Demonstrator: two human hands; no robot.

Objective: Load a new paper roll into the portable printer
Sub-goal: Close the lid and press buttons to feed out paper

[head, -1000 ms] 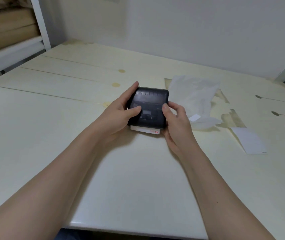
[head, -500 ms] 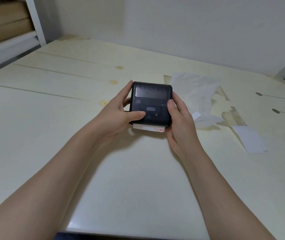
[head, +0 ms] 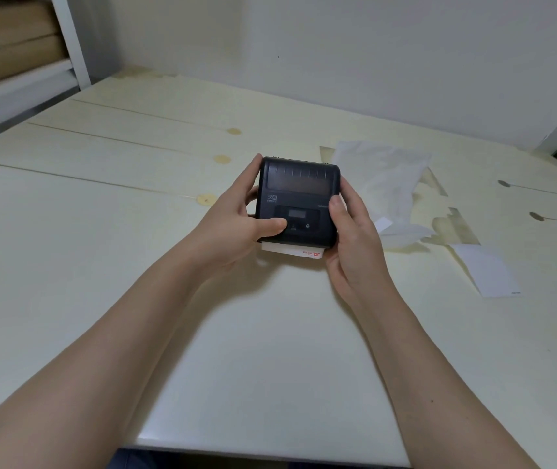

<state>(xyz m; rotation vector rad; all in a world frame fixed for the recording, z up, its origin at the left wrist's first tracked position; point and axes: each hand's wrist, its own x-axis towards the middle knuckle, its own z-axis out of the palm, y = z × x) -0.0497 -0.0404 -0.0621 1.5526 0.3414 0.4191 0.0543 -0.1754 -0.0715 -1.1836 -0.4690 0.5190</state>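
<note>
A black portable printer (head: 299,198) is held above the cream table (head: 253,350), its top face tilted toward me, lid closed. A white paper strip with red print (head: 295,251) sticks out from its near bottom edge. My left hand (head: 233,228) grips the printer's left side, thumb resting on the front panel beside the small display. My right hand (head: 351,238) clasps the right side, thumb on the top right corner of the panel. The inside of the printer is hidden.
A crumpled translucent wrapper (head: 388,184) lies right behind the printer. A white paper slip (head: 487,272) rests further right. A white shelf frame (head: 67,45) stands at the far left, and a wall runs behind the table.
Both hands have lifted and tilted the printer so its top face turns more toward me. The grip is unchanged, and the paper strip still pokes out below.
</note>
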